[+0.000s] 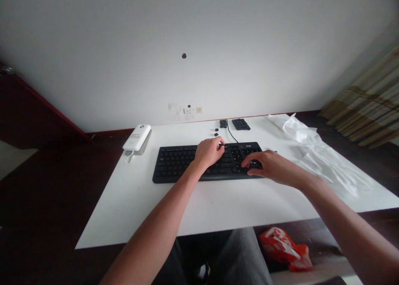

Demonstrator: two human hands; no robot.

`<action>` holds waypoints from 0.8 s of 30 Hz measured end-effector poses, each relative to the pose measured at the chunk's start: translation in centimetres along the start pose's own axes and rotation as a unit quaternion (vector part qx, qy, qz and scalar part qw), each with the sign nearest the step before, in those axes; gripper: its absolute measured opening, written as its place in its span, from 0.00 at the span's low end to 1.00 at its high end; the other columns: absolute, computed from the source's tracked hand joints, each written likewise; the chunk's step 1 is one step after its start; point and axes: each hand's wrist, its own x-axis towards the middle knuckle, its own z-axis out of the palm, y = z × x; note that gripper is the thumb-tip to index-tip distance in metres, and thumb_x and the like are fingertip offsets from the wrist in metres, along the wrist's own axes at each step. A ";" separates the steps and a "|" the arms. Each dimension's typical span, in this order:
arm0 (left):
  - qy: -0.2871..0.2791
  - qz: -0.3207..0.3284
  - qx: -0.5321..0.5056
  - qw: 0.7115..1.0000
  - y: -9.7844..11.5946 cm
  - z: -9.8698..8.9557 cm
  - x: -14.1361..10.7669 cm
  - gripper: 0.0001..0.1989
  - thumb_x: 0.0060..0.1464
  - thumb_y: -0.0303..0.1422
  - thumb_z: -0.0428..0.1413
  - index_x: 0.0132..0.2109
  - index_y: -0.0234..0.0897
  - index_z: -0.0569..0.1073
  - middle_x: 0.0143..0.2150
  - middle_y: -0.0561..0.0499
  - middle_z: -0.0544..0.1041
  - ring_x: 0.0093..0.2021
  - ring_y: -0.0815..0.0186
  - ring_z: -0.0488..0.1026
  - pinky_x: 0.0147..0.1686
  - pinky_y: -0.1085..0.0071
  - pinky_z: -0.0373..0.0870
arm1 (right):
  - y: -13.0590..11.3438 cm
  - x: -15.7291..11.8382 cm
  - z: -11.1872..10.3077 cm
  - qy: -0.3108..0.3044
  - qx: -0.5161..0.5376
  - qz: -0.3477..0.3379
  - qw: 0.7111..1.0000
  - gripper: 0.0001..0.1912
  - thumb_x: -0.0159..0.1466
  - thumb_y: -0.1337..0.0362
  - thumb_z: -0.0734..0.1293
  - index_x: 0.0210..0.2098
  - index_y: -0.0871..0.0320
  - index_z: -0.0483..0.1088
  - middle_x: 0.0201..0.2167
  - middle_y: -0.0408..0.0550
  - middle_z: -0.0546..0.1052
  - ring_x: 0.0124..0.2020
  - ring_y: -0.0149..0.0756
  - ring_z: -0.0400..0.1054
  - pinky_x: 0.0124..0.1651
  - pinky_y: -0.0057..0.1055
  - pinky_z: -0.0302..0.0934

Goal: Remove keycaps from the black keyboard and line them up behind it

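White power bank (pixel 137 138) lies at the black keyboard's (pixel 173 162) ten o'clock. Left hand (pixel 209 152) curls over the keys, its hold hidden; loose keycaps (pixel 241 124) sit at one o'clock. Right hand (pixel 264 164) parts its fingers by the number pad; plastic sheeting (pixel 296 131), three o'clock.

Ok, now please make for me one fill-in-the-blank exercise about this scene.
The left hand and the right hand are both at the black ____.
The white device lies on the ____ side of the table.
At the far right hangs a patterned ____.
Missing words: keyboard; left; curtain.
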 end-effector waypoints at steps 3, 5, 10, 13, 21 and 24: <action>0.000 0.000 -0.001 1.000 0.0 0.0 0.0 0.10 0.62 0.30 0.56 0.47 0.43 0.80 0.31 0.53 0.80 0.31 0.63 0.74 0.36 0.70 0.65 | 0.0 -0.1 0.1 0.005 0.001 0.004 1.000 0.09 0.61 0.63 0.73 0.41 0.45 0.82 0.36 0.41 0.85 0.34 0.43 0.77 0.41 0.35 0.67; 0.002 0.001 -0.003 1.000 0.0 0.0 0.0 0.10 0.62 0.30 0.56 0.47 0.43 0.80 0.30 0.53 0.79 0.31 0.63 0.74 0.36 0.70 0.64 | 0.0 -0.1 0.2 0.007 0.003 0.006 1.000 0.09 0.61 0.63 0.73 0.41 0.45 0.82 0.37 0.41 0.85 0.34 0.42 0.77 0.41 0.36 0.67; -0.003 -0.002 -0.006 1.000 0.1 -0.2 -0.1 0.10 0.62 0.30 0.56 0.47 0.43 0.80 0.31 0.53 0.80 0.31 0.63 0.75 0.37 0.70 0.65 | -0.1 -0.2 -0.2 0.027 0.027 -0.009 0.999 0.08 0.60 0.61 0.74 0.40 0.47 0.82 0.37 0.42 0.85 0.33 0.41 0.77 0.39 0.35 0.67; -0.007 -0.005 -0.007 1.000 0.1 -0.2 -0.1 0.10 0.62 0.30 0.56 0.47 0.43 0.80 0.31 0.53 0.80 0.32 0.63 0.75 0.36 0.70 0.65 | -0.5 -0.3 -0.6 0.066 0.074 -0.004 0.995 0.08 0.61 0.54 0.75 0.35 0.50 0.80 0.31 0.43 0.82 0.29 0.38 0.73 0.34 0.33 0.64; -0.010 -0.016 -0.008 1.000 0.1 -0.2 0.0 0.11 0.61 0.30 0.55 0.47 0.44 0.80 0.31 0.54 0.80 0.32 0.62 0.75 0.36 0.69 0.65 | -3.0 2.0 1.2 0.205 0.564 0.002 0.800 0.32 0.67 0.42 0.65 0.18 0.51 0.46 0.15 0.36 0.46 0.15 0.28 0.38 0.18 0.32 0.38; -0.013 -0.021 -0.010 1.000 0.2 -0.3 0.0 0.11 0.61 0.30 0.55 0.47 0.44 0.80 0.31 0.54 0.80 0.32 0.62 0.75 0.36 0.69 0.65 | -3.4 3.0 2.0 0.193 0.600 0.018 0.776 0.32 0.66 0.46 0.67 0.18 0.52 0.46 0.14 0.35 0.45 0.15 0.27 0.37 0.18 0.31 0.36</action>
